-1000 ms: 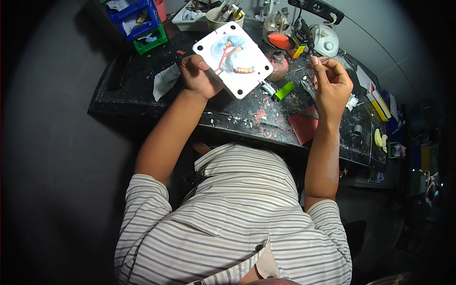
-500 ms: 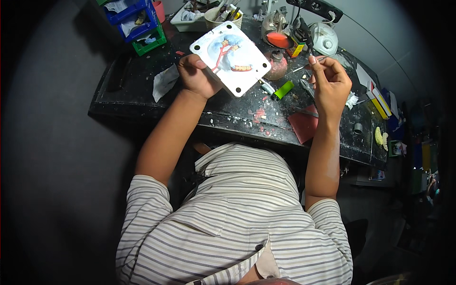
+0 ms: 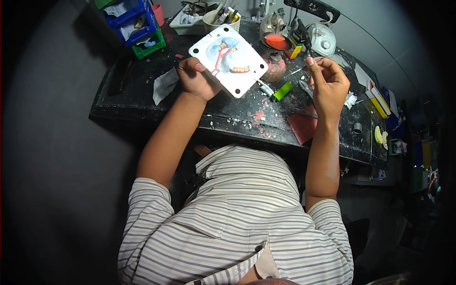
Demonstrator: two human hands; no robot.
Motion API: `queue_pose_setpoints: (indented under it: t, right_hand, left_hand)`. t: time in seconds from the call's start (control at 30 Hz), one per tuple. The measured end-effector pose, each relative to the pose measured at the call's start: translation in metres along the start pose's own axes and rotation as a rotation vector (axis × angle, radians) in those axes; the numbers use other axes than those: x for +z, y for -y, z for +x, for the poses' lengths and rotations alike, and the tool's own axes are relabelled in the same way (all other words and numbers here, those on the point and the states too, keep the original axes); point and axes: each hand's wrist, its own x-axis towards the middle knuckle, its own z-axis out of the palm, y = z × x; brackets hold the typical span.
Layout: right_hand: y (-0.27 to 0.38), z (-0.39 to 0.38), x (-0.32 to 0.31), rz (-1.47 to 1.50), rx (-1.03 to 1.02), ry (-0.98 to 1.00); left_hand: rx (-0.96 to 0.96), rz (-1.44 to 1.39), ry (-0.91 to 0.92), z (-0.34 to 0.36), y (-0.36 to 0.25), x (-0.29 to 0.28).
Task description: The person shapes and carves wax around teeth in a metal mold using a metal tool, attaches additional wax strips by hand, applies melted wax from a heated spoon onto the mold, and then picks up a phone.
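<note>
My left hand (image 3: 199,81) grips the near-left edge of a white square dental flask (image 3: 247,78), thumb on top, held tilted above the bench. In it lies pale bluish-white plaster with a branching red wax strip (image 3: 219,61) and a row of tooth shapes set in red (image 3: 239,70). To the right, my right hand (image 3: 330,85) is raised with thumb and forefinger pinched together. A thin metal tool (image 3: 297,71) appears to run out leftward from these fingers, apart from the flask; its far end is hard to make out.
On the dark bench (image 3: 223,121) are a green lighter (image 3: 283,91), a pink wax sheet (image 3: 302,127), a reddish round burner (image 3: 274,71) and a white paper scrap (image 3: 165,85). Behind stand a pot of tools (image 3: 222,20), blue bins (image 3: 128,21) and a power strip (image 3: 313,7).
The flask in my left hand has tilted slightly, its far corner a little lower. My right hand keeps almost the same place and pinch; the whole view has shifted a little.
</note>
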Motion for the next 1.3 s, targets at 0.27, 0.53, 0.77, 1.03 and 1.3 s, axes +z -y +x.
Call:
queue_pose_setpoints:
  t: [0.27,0.53,0.77,1.03,1.3]
  right_hand:
    - [-0.002,0.0,-0.004,0.004,-0.009,-0.014]
    - [0.02,-0.005,-0.056,-0.126,-0.147,-0.158]
    - [0.044,-0.039,-0.107,-0.547,-0.182,0.095]
    - [0.05,-0.07,-0.141,-0.814,-0.117,0.475]
    - [0.025,-0.06,-0.124,-0.958,-0.023,0.517]
  left_hand:
    - [0.013,-0.094,-0.024,-0.002,0.002,0.006]
    - [0.032,-0.083,-0.174,-0.007,-0.006,0.0]
    - [0.093,0.155,-0.34,-0.019,-0.001,0.023]
    - [0.255,0.271,-0.488,-0.078,0.013,0.02]
    - [0.255,0.387,-0.442,-0.111,0.017,-0.001]
